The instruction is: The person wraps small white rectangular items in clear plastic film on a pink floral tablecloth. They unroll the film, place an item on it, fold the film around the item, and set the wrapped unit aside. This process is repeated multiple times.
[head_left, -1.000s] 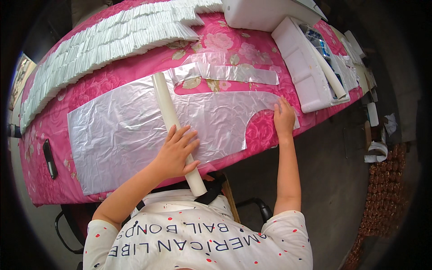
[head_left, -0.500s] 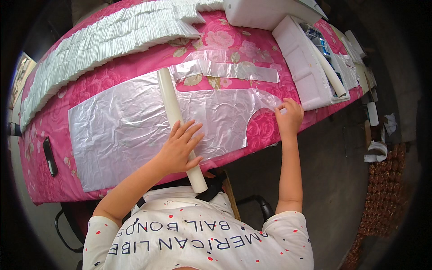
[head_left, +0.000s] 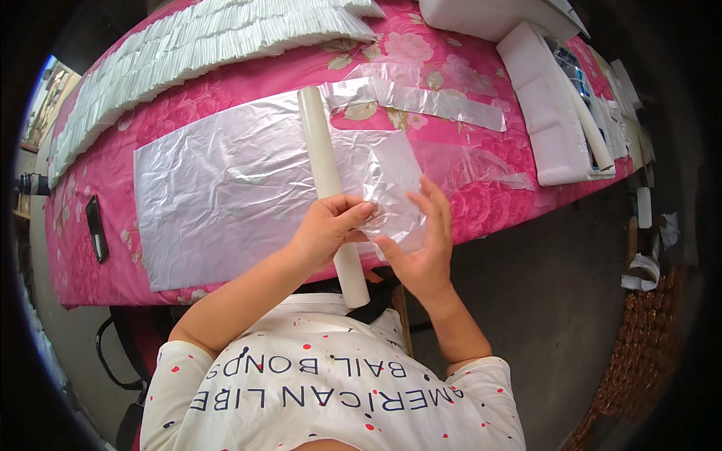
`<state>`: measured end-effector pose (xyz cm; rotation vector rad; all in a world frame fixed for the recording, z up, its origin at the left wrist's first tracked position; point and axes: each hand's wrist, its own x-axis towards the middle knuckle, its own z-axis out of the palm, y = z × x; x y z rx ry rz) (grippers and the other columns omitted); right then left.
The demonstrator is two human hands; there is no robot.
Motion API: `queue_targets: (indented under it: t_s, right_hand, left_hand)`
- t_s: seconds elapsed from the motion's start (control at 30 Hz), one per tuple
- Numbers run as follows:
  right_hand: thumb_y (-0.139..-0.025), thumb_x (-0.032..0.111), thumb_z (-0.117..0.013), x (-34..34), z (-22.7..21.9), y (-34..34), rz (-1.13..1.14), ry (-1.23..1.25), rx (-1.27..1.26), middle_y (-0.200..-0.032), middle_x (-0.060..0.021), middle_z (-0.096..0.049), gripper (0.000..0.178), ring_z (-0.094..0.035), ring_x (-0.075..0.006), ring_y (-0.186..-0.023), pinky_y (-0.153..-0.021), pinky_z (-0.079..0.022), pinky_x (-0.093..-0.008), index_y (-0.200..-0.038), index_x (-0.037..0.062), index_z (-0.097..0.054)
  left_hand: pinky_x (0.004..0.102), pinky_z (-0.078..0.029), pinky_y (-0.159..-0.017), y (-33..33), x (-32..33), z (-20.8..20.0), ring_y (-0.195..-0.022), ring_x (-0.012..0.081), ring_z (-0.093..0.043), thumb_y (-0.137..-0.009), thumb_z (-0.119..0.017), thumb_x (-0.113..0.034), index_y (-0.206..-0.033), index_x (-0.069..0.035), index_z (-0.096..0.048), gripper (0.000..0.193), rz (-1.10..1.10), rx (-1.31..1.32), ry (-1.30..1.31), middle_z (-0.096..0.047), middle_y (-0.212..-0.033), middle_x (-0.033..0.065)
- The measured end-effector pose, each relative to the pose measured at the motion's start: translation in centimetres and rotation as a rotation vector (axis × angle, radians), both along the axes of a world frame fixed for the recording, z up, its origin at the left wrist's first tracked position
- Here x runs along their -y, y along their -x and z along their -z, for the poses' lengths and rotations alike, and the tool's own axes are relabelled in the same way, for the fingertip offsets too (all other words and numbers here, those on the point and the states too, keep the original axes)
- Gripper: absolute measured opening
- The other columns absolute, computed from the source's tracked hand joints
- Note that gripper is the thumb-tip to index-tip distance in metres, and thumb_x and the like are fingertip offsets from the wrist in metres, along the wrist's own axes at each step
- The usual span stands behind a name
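A large clear, wrinkled plastic sheet lies on the table before me. Across it rests a pale cylindrical roller, its near end sticking out past the table edge toward my body. My left hand pinches the plastic sheet between thumb and forefinger, just over the roller. Facing it on the right, my right hand is beside the sheet's lifted, folded end, fingers curved and apart, with nothing gripped. A thin clear film strip lies flat beyond that hand.
Rows of stacked white folded packets line the far left. Narrow shiny film strips lie beyond the sheet. At the right stands a white foam box with another roll leaning in it. A black phone lies at the left on the pink floral tablecloth.
My right hand has come leftward from the sheet's right tip toward my left hand. The sheet's right end is now lifted and gathered. My left hand went from resting on the roller to pinching the sheet.
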<state>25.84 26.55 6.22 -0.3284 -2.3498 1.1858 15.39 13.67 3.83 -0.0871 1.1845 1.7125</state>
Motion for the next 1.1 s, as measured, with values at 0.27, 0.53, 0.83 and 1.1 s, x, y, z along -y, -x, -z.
queue_targets:
  t_s: [0.27,0.53,0.83,1.1]
  right_hand:
    - [-0.078,0.007,-0.068,-2.3,1.7,0.0,-0.015,0.89,0.205,-0.078,0.0021,-0.06,0.013,-0.053,-0.0054,-0.069,-0.063,-0.045,-0.0223,-0.087,0.0027,-0.06]
    - [-0.081,0.005,-0.063,-16.2,3.0,-0.3,0.094,0.684,0.202,-0.086,-0.0025,-0.063,0.013,-0.058,-0.0087,-0.076,-0.069,-0.048,-0.0239,-0.093,0.0027,-0.061]
    - [-0.081,0.013,-0.061,-19.6,1.7,-0.3,0.622,-0.596,0.025,-0.098,-0.0171,-0.06,0.025,-0.057,-0.0311,-0.092,-0.082,-0.044,-0.0373,-0.102,-0.0014,-0.059]
    - [-0.07,0.053,-0.066,3.4,2.1,-1.8,-0.235,-0.051,0.827,-0.064,-0.0098,-0.063,0.047,-0.063,-0.0261,-0.062,-0.057,-0.048,-0.0358,-0.076,0.0059,-0.065]
  left_hand:
    - [0.025,-0.051,-0.067,0.3,0.9,2.0,-0.079,0.0107,-0.06,-0.084,-0.064,-0.012,-0.089,-0.006,-0.057,0.011,0.076,-0.157,-0.079,-0.062,-0.085,0.0014]
    - [0.0311,-0.05,-0.073,2.0,4.1,2.3,-0.081,0.0132,-0.06,-0.091,-0.053,-0.019,-0.095,-0.008,-0.054,0.012,-0.086,-0.074,-0.088,-0.061,-0.088,0.0024]
    - [0.0342,-0.051,-0.07,7.0,17.3,4.0,-0.075,0.0164,-0.06,-0.086,-0.053,-0.021,-0.09,-0.009,-0.052,0.013,-0.156,-0.078,0.091,-0.058,-0.079,0.0037]
    - [0.0344,-0.049,-0.07,10.8,27.2,4.1,-0.074,0.018,-0.06,-0.084,-0.052,-0.012,-0.097,-0.007,-0.055,0.014,-0.175,-0.217,0.485,-0.059,-0.082,0.0077]
